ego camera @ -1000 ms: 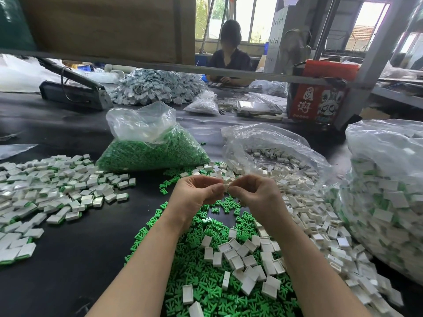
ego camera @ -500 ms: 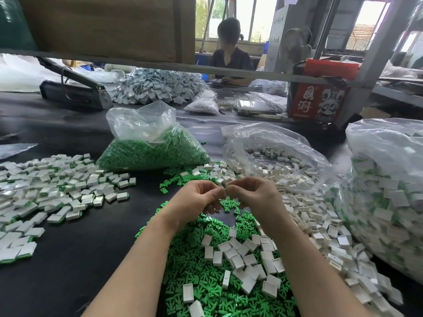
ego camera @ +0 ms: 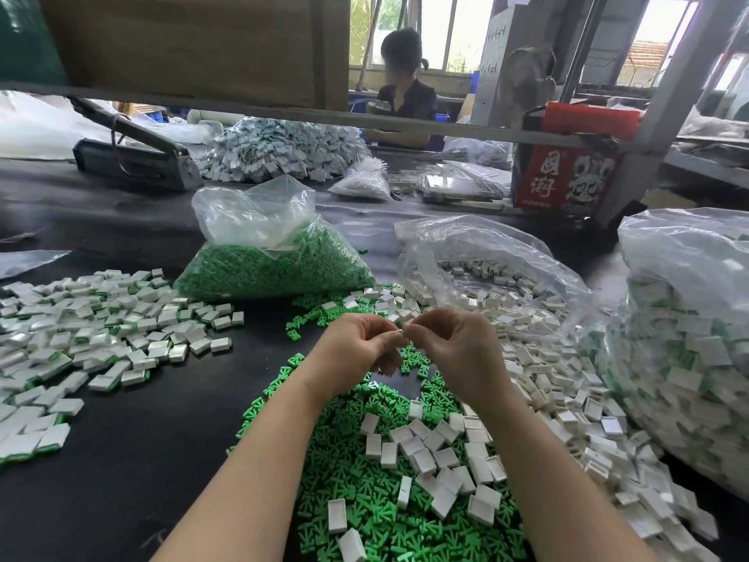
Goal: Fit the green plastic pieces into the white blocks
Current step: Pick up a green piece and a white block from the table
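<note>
Pinched between both sets of fingertips was a single small white block, held up above the loose pile. The left hand curled round one side of it and the right hand met it from the other, thumbs and forefingers nearly touching. Whether a green piece was already seated in the block I could not tell; the fingers hid it.

From where I stood, this looked like the pressing-in step. To do it well, the person would want the green part squared to the block's open side before squeezing, with the push running straight along the slot and not at a slant, since these little plastic tabs would likely jam or bend if forced crooked. A firm, even pinch from both thumbs ought to serve better than a twist.

Below the hands, toward six o'clock, lay the heap of loose green pieces with empty white blocks scattered on top. At nine o'clock a spread of finished blocks showed green edges. At eleven o'clock sat a clear bag of green pieces; at one o'clock, an open bag of white blocks; at three o'clock, a large bag of assembled ones. All rested on the dark table.
</note>
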Demonstrator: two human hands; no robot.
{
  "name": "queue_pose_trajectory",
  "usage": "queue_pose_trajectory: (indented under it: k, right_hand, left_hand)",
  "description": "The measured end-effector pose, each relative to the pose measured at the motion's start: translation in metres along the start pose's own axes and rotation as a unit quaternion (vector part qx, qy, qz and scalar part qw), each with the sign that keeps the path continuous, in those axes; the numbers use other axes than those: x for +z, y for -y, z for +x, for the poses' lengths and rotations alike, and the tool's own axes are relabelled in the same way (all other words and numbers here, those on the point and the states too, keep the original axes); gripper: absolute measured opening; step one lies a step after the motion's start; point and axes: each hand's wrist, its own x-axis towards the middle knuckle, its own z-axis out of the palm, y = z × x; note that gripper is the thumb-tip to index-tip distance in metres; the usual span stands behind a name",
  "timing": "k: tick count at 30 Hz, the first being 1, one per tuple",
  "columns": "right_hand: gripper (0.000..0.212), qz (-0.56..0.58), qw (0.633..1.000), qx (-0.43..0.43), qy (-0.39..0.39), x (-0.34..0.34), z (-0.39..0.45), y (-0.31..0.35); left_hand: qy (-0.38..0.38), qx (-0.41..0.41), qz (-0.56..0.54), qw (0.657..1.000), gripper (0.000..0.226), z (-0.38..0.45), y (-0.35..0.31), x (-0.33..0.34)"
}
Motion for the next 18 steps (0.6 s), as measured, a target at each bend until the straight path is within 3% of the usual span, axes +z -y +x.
queue_pose_trajectory:
  k: [3, 6, 10, 18]
  right_hand:
    - [0.005, 0.046, 0.999, 0.024, -0.003, 0.0021, 0.0005, -0.0036]
    - [0.021, 0.044, 0.995, 0.071, 0.048, 0.006, -0.0003, -0.0082]
    - [0.033, -0.01, 0.996, 0.047, 0.081, 0.0097, 0.0001, -0.0081]
    - [0.039, 0.067, 0.993, 0.039, 0.091, 0.0103, -0.0021, -0.0005]
  left_hand:
    - [0.004, 0.004, -0.002, 1.0, 0.015, -0.0005, -0.0004, -0.0013]
    - [-0.001, 0.015, 0.006, 1.0, 0.018, 0.0, 0.0003, -0.0013]
    - [0.026, 0.013, 0.002, 1.0, 0.022, -0.0018, 0.0007, -0.0008]
    - [0.059, 0.005, -0.032, 0.998, 0.021, -0.0065, -0.0009, 0.005]
